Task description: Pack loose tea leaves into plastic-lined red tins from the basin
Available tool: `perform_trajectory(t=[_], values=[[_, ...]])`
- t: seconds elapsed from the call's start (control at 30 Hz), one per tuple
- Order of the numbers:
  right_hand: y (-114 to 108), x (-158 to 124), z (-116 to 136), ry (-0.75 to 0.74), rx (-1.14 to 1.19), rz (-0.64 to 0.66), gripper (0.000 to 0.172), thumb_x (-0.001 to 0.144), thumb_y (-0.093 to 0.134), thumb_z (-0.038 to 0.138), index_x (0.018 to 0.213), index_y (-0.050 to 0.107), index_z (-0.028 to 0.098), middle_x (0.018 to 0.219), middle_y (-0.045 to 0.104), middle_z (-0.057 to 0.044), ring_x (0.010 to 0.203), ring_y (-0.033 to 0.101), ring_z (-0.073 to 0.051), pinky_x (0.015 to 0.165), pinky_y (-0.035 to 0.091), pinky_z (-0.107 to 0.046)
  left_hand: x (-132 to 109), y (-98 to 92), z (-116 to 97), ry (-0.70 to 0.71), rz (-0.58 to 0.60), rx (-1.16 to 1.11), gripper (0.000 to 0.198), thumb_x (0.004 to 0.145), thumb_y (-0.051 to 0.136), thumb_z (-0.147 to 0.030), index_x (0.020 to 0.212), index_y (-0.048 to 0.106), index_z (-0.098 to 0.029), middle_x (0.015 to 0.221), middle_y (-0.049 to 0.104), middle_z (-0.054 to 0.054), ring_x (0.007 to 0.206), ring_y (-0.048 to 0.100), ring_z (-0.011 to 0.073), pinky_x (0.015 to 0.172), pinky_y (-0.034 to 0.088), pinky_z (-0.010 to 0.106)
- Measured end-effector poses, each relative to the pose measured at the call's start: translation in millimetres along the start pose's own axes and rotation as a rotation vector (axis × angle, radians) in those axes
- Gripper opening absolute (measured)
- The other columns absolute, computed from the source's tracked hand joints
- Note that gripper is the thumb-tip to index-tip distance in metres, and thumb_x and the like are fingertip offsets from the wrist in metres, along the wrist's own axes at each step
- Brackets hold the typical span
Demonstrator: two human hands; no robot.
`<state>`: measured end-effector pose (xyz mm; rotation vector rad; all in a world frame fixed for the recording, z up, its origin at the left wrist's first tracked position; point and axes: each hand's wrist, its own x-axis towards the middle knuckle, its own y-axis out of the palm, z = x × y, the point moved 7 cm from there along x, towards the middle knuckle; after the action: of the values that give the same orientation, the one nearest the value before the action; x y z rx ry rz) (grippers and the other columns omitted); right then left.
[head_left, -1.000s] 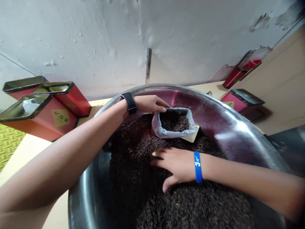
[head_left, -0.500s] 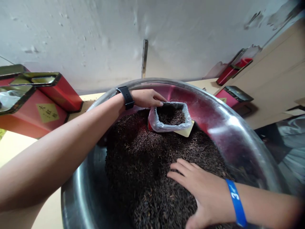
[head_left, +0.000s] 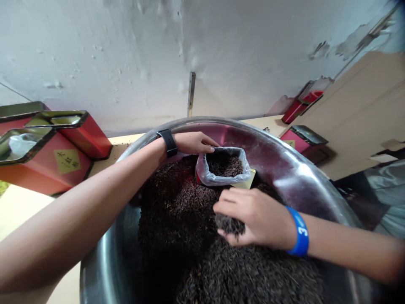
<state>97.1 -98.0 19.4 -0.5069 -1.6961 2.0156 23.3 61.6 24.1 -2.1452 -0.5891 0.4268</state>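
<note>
A wide steel basin [head_left: 104,257] holds a heap of dark loose tea leaves [head_left: 253,274]. In its far part stands a red tin [head_left: 198,175] with a yellow label [head_left: 245,180], lined with a clear plastic bag [head_left: 218,179] folded over the rim. Tea shows inside the liner. My left hand [head_left: 193,142] is closed on the tin's far left rim, its fingertips partly hidden behind it. Just in front of the tin, my right hand [head_left: 259,215] is curled around a clump of tea leaves [head_left: 230,224], above the heap.
Several red tins [head_left: 68,158] stand on the pale tabletop at left, one with a plastic bag [head_left: 22,144] in its mouth. At right are more red tins [head_left: 300,141] and a cardboard sheet [head_left: 363,122]. A worn wall [head_left: 126,50] rises behind the basin.
My right hand has gone from spread over the tea to closed around a clump, and has moved up toward the tin. My left hand stays on the tin. The view has shifted slightly.
</note>
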Motion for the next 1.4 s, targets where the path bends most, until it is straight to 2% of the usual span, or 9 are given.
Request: perform_trajectory(t=[0.17,0.37,0.47,0.77,0.9,1.07,1.17,1.3,1.4], values=[[-51,27,-44,0.047,-0.05,-0.345,0.032,0.082,0.047,0.04,0.098,0.057,0.015,0.09,0.056,-0.006,0.082,0.05,-0.015,0.076,0.04,-0.029,0,0.3,-3,0.033,0.015,0.022,0.044,0.082,0.042,-0.037,0.123,0.05,-0.023,0.117,0.058,-0.001,0.101,0.051,0.0135,0.089,0.034,0.021],[-44,44,-84,0.127,-0.109,-0.478,0.041,0.08,0.05,0.042,0.109,0.055,0.014,0.108,0.055,-0.01,0.099,0.048,-0.02,0.088,0.038,-0.037,3,-5.6,13,-0.056,-0.04,0.079,0.046,0.083,0.039,-0.038,0.125,0.047,-0.022,0.117,0.058,0.001,0.097,0.052,0.0146,0.086,0.035,0.023],[-54,35,-86,0.102,-0.095,-0.572,0.029,0.083,0.043,0.027,0.106,0.056,0.014,0.108,0.055,-0.009,0.1,0.048,-0.018,0.091,0.037,-0.035,4,-6.2,21,-0.109,-0.025,0.056,0.048,0.082,0.04,-0.038,0.128,0.043,-0.023,0.114,0.059,0.0,0.092,0.053,0.0141,0.082,0.036,0.023],[-34,38,-90,-0.052,0.022,-0.311,0.047,0.065,0.034,-0.001,0.102,0.058,0.014,0.106,0.058,-0.006,0.1,0.05,-0.015,0.091,0.038,-0.033,2,-6.1,12,-0.063,-0.026,0.034,0.043,0.082,0.042,-0.032,0.124,0.048,-0.027,0.119,0.056,-0.003,0.1,0.051,0.0129,0.088,0.033,0.02],[-33,37,-91,-0.038,0.002,-0.153,0.039,0.064,0.035,-0.001,0.086,0.062,0.017,0.095,0.06,-0.004,0.09,0.052,-0.014,0.085,0.041,-0.032,1,-6.5,13,-0.087,-0.037,0.057,0.043,0.081,0.044,-0.031,0.124,0.048,-0.027,0.116,0.059,-0.002,0.097,0.052,0.0132,0.087,0.033,0.021],[-48,27,-43,-0.116,0.091,-0.341,0.029,0.072,0.038,0.003,0.088,0.06,0.014,0.09,0.059,-0.005,0.088,0.05,-0.014,0.084,0.041,-0.031,1,-6.6,8,-0.068,-0.053,0.043,0.042,0.081,0.044,-0.028,0.123,0.049,-0.028,0.12,0.056,-0.002,0.103,0.051,0.0137,0.09,0.032,0.022],[-2,29,5,-0.299,0.231,-0.049,0.026,0.081,0.043,0.02,0.103,0.057,0.016,0.103,0.057,-0.006,0.093,0.05,-0.014,0.086,0.041,-0.028,0,-7.1,8,-0.076,-0.064,0.046,0.041,0.081,0.045,-0.027,0.122,0.051,-0.027,0.119,0.057,-0.001,0.101,0.052,0.0133,0.089,0.033,0.021],[74,23,27,-0.272,0.28,0.225,0.084,0.065,0.058,0.058,0.134,0.03,0.019,0.139,0.027,-0.016,0.121,0.033,-0.031,0.092,0.036,-0.044,1,-7.2,9,-0.077,-0.068,0.043,0.041,0.081,0.045,-0.027,0.122,0.051,-0.026,0.116,0.059,-0.001,0.097,0.054,0.0122,0.086,0.035,0.02],[105,12,37,-0.34,0.344,0.361,0.099,0.057,0.063,0.062,0.137,0.022,0.021,0.141,0.018,-0.019,0.125,0.023,-0.037,0.092,0.035,-0.046,1,-6.8,9,-0.06,-0.063,0.019,0.04,0.08,0.046,-0.025,0.12,0.052,-0.028,0.117,0.059,-0.002,0.099,0.053,0.0124,0.088,0.034,0.021]])
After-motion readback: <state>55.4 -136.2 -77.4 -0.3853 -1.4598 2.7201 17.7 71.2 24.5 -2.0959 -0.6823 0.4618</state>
